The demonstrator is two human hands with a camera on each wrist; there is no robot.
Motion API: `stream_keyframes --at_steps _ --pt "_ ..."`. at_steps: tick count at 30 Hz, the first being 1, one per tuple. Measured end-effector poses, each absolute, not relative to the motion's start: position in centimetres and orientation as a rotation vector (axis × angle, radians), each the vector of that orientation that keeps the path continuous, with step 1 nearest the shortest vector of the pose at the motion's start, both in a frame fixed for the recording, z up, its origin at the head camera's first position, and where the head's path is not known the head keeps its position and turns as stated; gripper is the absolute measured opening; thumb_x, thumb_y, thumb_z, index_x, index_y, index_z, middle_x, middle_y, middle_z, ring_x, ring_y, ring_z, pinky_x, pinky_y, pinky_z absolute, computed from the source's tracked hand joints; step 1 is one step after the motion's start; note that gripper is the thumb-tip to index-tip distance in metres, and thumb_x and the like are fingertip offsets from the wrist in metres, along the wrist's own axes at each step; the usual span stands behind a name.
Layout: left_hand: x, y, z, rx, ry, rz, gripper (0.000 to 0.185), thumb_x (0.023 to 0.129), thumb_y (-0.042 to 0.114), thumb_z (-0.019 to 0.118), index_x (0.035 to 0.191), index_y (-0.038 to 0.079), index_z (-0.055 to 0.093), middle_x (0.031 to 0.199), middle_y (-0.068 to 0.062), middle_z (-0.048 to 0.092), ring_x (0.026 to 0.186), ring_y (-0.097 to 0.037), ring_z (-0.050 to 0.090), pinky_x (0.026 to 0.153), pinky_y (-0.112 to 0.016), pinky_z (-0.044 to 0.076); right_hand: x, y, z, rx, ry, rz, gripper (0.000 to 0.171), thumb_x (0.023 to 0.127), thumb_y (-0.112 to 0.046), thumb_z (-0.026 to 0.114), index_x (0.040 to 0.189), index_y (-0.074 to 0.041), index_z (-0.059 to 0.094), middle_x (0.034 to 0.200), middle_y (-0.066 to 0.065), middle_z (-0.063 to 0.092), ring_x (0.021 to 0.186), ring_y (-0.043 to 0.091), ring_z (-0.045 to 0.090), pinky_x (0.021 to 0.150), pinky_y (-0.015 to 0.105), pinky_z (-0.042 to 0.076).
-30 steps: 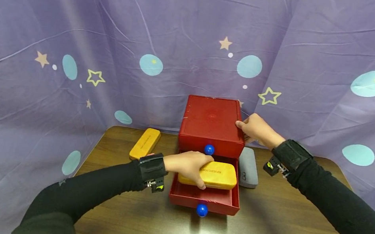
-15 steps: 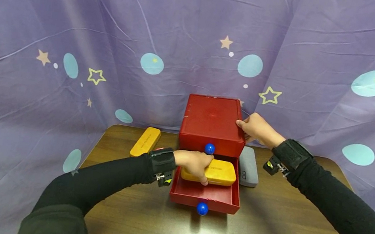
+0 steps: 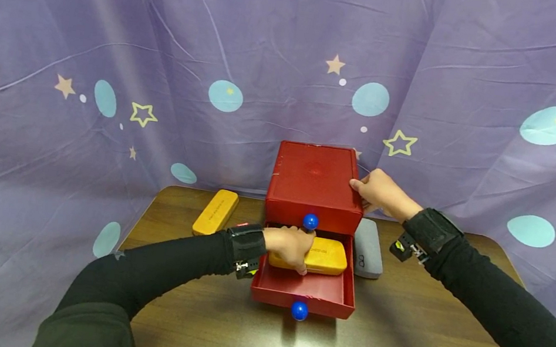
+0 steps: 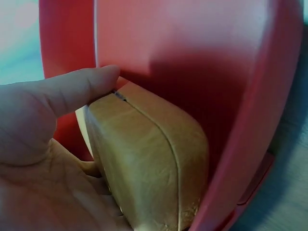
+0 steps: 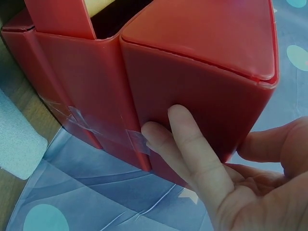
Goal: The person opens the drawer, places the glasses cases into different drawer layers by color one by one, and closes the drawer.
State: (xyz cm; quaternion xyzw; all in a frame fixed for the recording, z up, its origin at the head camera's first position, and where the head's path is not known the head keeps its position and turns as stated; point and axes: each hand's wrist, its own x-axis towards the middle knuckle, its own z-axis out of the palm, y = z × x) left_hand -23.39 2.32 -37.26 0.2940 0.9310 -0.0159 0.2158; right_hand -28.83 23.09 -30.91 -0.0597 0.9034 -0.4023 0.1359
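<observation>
A red two-drawer box (image 3: 314, 175) stands near the back of the table, its lower drawer (image 3: 303, 296) pulled out. Inside that drawer lies a yellow glasses case (image 3: 327, 256). My left hand (image 3: 293, 247) grips the left end of this case, thumb on the near side; in the left wrist view the case (image 4: 139, 154) sits between thumb and fingers, close to the drawer wall. With my right hand (image 3: 382, 191) I hold the box at its right top edge. In the right wrist view, fingers (image 5: 190, 139) press on the red side while the thumb lies at the edge.
Another yellow glasses case (image 3: 216, 213) lies on the table (image 3: 393, 344) to the left. A grey glasses case (image 3: 368, 248) is right beside the box. Blue knobs (image 3: 299, 311) stick out of both drawer fronts. Behind everything hangs a purple patterned cloth (image 3: 276, 31).
My left hand has shifted right with the yellow glasses case, which now sits lower and a little farther back in the drawer. The right hand stays at the box.
</observation>
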Motion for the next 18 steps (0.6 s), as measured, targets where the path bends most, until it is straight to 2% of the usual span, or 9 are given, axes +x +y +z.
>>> stream_keyframes --at_steps 6,11,14,18 --pt "-23.8 2.4 -38.3 0.808 2.601 -0.121 0.068 0.089 0.041 0.077 0.141 0.006 0.048 0.122 -0.009 0.062 0.109 -0.025 0.06 0.094 -0.037 0.053 -28.8 23.1 -30.8 -0.191 2.614 -1.165 0.046 0.11 -0.018 0.044 0.123 0.024 0.057 0.112 0.038 0.068 0.087 0.033 0.076 0.071 0.039 0.064" --pt "-23.7 2.4 -38.4 0.809 2.604 -0.168 0.064 0.092 0.039 0.075 0.141 0.006 0.051 0.12 -0.01 0.061 0.108 -0.024 0.057 0.095 -0.037 0.049 -28.8 23.1 -30.9 -0.187 2.621 -1.148 0.046 0.11 -0.019 0.044 0.123 0.023 0.058 0.112 0.037 0.068 0.085 0.029 0.076 0.075 0.041 0.064" --pt "-23.6 2.4 -38.6 0.793 2.625 -0.191 0.065 0.092 0.039 0.075 0.143 0.008 0.05 0.123 -0.01 0.061 0.111 -0.024 0.058 0.097 -0.037 0.05 -28.9 23.1 -30.9 -0.182 2.621 -1.146 0.046 0.11 -0.019 0.044 0.124 0.023 0.057 0.112 0.037 0.068 0.084 0.028 0.076 0.077 0.044 0.063" --pt "-23.4 2.4 -38.8 0.789 2.658 -0.205 0.066 0.092 0.039 0.074 0.144 0.007 0.048 0.129 -0.012 0.062 0.118 -0.026 0.059 0.1 -0.038 0.051 -28.8 23.1 -30.9 -0.186 2.619 -1.157 0.046 0.11 -0.019 0.044 0.123 0.024 0.057 0.111 0.038 0.068 0.085 0.031 0.076 0.074 0.041 0.064"
